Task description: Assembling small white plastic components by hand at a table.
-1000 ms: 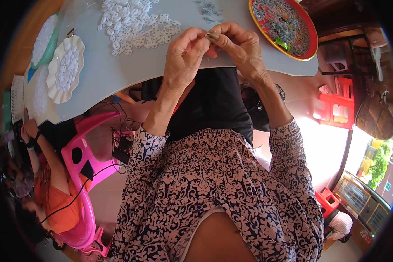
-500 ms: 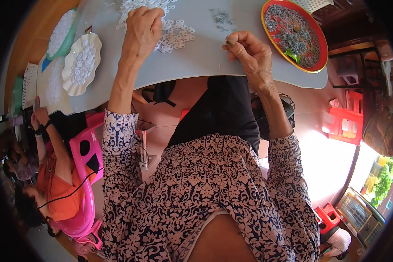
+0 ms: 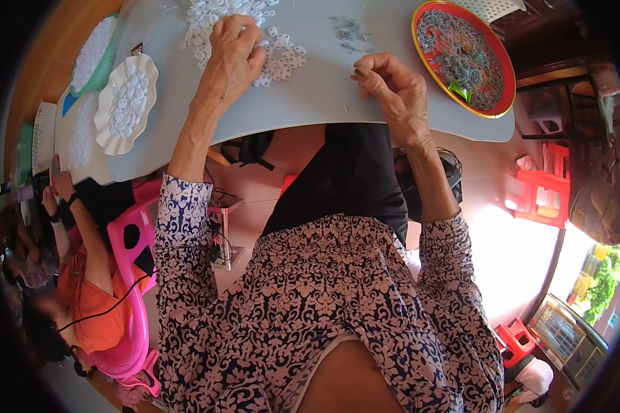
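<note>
My left hand (image 3: 233,60) is bent over a pile of small white plastic pieces (image 3: 282,60), its fingers curled in. One white piece shows between its thumb and forefinger. Closer to the table's near edge, my right hand (image 3: 398,89) is pinched shut, thumb against forefinger. Something tiny and pale shows at those fingertips, too small to name. Beyond it lies a small heap of thin grey metal pieces (image 3: 350,31). A round red tray with a gold rim (image 3: 513,86), holding many grey metal pieces (image 3: 461,58), stands to the right.
On the left of the grey table (image 3: 324,96) are a scalloped cream dish (image 3: 110,141) of white pieces and a green basket (image 3: 110,65) heaped with white pieces. A person in orange (image 3: 103,303) sits at left on a pink chair (image 3: 138,323). Red stools (image 3: 541,196) stand right.
My left hand has shifted slightly right and nearer over the pile, its thumb now beside a white piece. My right hand stays pinched in nearly the same place.
</note>
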Action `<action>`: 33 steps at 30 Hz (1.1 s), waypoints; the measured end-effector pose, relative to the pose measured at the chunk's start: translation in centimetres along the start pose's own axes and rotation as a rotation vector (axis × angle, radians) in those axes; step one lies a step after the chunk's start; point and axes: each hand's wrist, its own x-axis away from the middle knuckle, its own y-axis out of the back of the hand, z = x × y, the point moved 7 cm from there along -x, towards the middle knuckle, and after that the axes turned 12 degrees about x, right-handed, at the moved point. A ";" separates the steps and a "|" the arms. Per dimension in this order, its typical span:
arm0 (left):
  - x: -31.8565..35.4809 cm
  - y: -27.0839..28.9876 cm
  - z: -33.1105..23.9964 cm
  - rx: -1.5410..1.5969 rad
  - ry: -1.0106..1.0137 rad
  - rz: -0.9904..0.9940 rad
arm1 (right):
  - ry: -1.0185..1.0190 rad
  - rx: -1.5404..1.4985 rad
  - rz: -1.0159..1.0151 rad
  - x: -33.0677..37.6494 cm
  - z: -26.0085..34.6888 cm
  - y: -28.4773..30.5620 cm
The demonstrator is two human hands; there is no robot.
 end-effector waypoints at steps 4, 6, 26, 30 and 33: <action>-0.4 0.8 -1.9 0.150 -0.021 -0.152 | -0.012 -0.039 0.000 0.1 0.3 0.0; -0.5 0.3 -2.9 0.539 0.222 -0.118 | -0.021 -0.059 -0.016 0.1 0.3 0.2; -1.5 -3.8 -9.3 0.865 0.338 -0.108 | 0.036 -0.386 -0.014 -0.5 -0.3 0.9; -1.6 -4.6 -8.7 0.913 0.501 0.081 | 0.078 -0.400 -0.004 -0.4 0.2 0.6; -1.4 -5.6 -8.1 0.992 0.545 0.100 | 0.078 -0.391 -0.014 -0.4 0.0 0.5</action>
